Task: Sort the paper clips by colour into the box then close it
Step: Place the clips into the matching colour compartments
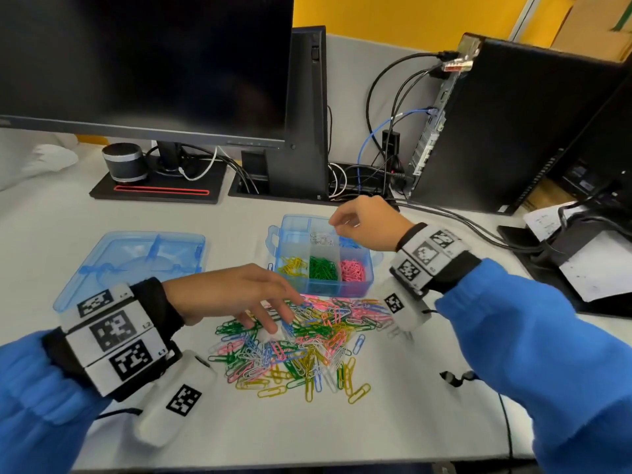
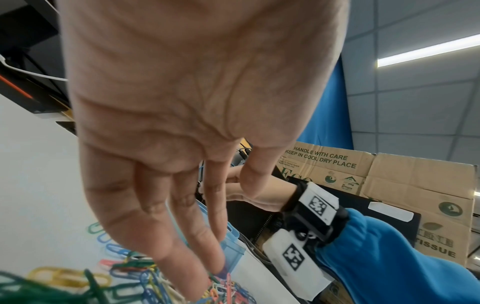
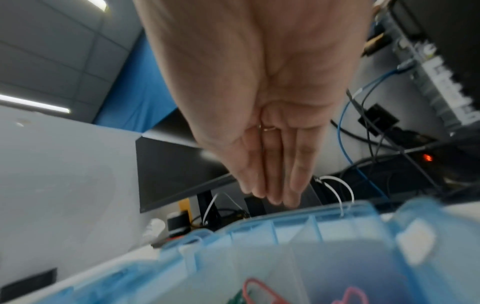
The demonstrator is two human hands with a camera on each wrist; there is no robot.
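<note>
Two hands are seen: the left hand, fingers spread, touches the mixed coloured paper-clip pile; the right hand, fingers pressed together, is held over the translucent blue compartment box.

Dark monitor on its stand, small round speaker beneath, black computer tower, tangled cables, cardboard boxes

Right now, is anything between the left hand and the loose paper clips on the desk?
Nothing visible is in the way. The left hand is open right above the pile of paper clips, its fingertips already among them.
</note>
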